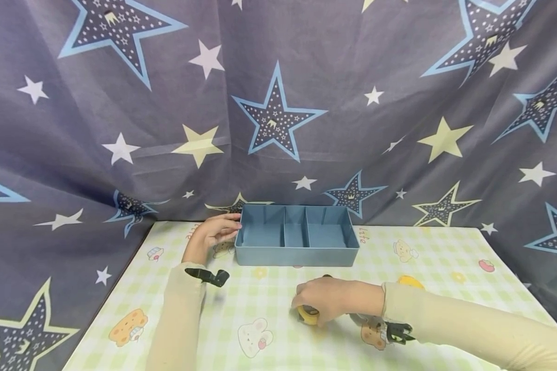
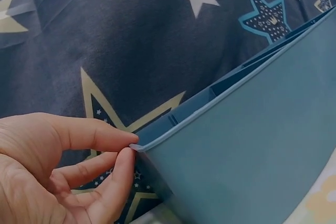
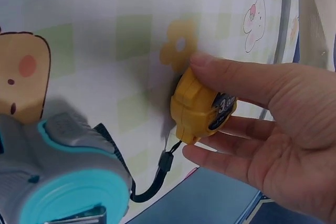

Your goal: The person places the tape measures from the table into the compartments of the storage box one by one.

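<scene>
My R hand (image 1: 331, 298) has the yellow tape meas. (image 3: 197, 103) clamped btwn thumb on one side & fingers on the other, out on the near side of the blue box (image 1: 297, 257); can't tell if its underside touches the worktop (image 1: 227, 330) or is just off it. Key relation: the box lies straight beyond the tape from me, long axis running L–R, so the tape faces its long front wall, abt in line w/ the narrow mid. compt (image 1: 296, 226) & the divider (image 1: 308, 226) next to the wide R compt (image 1: 327, 234). R hand is obv. the nearer to the tape; L hand (image 1: 215, 232) is well apart from it, up at the box's L end, fingertips pinching the rim at the corner. A black strap (image 3: 165, 161) on a thin cord runs from the tape twd a grey-&-turquoise tape meas. (image 3: 79, 192) near it. Sth yellow (image 1: 410, 281) pokes out behind my R sleeve (image 1: 445, 314), too covered to ID. Writing: the tape's dark label (image 3: 223, 109) has pale characters, but tilted & blurred, so no sure read; no brand I can make out on it or the grey one. Only clear word is "life" (image 1: 363, 235), printed sideways on the worktop just R of the box.
</scene>
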The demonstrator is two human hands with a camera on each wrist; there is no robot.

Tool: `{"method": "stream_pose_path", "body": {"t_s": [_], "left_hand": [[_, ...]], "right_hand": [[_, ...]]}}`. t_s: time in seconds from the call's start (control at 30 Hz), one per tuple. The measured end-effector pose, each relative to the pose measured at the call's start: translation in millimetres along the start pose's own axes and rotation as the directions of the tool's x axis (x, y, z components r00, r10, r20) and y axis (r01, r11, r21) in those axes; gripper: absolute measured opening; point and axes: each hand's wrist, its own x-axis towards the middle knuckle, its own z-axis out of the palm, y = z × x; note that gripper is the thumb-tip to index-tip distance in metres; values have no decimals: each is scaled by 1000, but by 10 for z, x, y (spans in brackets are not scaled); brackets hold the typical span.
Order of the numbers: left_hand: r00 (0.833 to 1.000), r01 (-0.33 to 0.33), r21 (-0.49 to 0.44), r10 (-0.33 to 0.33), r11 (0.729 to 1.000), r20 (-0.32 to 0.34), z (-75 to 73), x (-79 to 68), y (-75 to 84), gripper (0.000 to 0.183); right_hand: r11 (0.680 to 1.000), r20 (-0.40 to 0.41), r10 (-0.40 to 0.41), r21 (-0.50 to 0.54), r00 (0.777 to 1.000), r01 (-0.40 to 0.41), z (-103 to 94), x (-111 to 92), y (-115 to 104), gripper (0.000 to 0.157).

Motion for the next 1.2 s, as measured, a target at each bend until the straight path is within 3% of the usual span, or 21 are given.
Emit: {"method": "stream_pose_path", "body": {"t_s": [0.27, 0.53, 0.8, 1.0, 1.2], "left_hand": [[1000, 8, -48, -9, 999, -18, 29, 53, -27, 65], [998, -38, -106, 42, 994, 39, -42, 77, -148, 63], [998, -29, -125, 37, 992, 59, -27, 85, -95, 63], [998, -25, -96, 30, 995, 49, -22, 89, -64, 64], [1000, -11, -107, 11, 994, -3, 17, 69, -52, 63]], "right_hand": [[1000, 14, 2, 17, 1000, -3, 18, 30, 30, 65], [999, 21, 13, 36, 1000, -14, 4, 22, 30, 65], [999, 6, 29, 42, 1000, -29, -3, 21, 27, 66], [998, 12, 35, 49, 999, -35, -32, 26, 14, 66], [999, 9, 17, 29, 1000, -17, -8, 43, 33, 66]]}}
